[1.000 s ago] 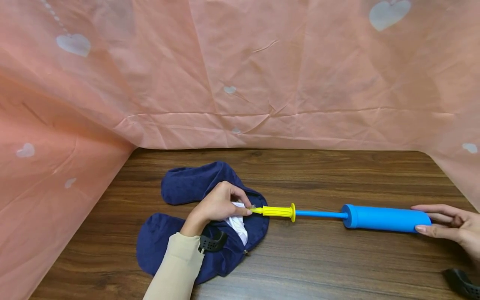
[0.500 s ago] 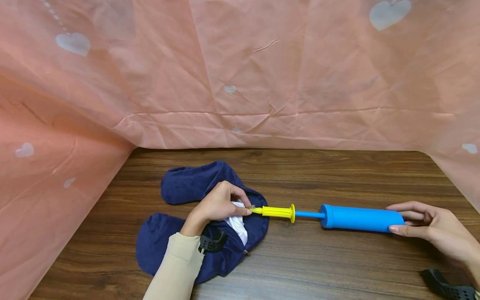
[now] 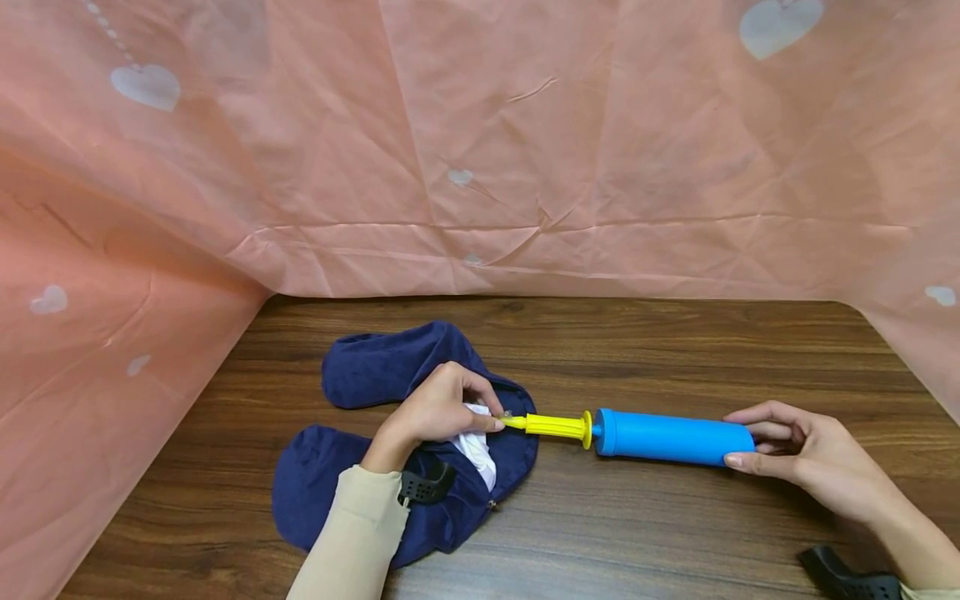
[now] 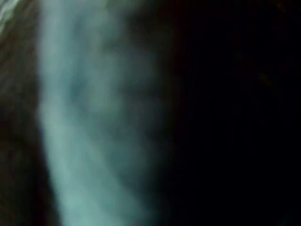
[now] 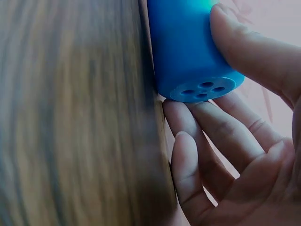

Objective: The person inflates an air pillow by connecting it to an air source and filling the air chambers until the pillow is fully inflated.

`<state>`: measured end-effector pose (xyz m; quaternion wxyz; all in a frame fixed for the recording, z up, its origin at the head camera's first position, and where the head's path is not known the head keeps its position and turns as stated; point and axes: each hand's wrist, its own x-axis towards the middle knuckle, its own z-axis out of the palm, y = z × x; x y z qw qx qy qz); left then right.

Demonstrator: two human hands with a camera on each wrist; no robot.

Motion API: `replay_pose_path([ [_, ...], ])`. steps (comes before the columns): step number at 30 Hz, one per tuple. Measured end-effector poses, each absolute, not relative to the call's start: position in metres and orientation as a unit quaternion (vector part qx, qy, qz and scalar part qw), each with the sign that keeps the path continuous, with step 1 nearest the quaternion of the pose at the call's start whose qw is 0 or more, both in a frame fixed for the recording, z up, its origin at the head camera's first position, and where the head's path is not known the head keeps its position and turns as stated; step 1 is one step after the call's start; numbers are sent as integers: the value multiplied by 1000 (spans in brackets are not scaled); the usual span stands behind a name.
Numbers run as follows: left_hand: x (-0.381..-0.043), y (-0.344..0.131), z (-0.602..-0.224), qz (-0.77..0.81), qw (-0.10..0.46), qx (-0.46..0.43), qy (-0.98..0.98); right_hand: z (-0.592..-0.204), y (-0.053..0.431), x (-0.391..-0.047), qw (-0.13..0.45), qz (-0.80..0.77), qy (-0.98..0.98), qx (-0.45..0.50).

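Peach curtain [image 3: 450, 100] behind a wooden surface [image 3: 675, 542], navy pillow [image 3: 390, 367] on its left part, blue pump [image 3: 667, 437] right of the pillow, right hand [image 3: 825, 458] gripping the pump's right end, left hand [image 3: 442, 408] pinching the yellow nozzle [image 3: 515, 422] tip over the pillow.
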<state>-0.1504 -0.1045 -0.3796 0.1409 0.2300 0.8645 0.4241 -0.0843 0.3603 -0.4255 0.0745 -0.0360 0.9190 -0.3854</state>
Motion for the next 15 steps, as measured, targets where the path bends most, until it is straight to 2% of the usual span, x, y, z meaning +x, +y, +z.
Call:
replay_pose_path([
  [15,-152,-103,-380,414,144,218,872,-428,359,-84,53,-398,915,-38],
])
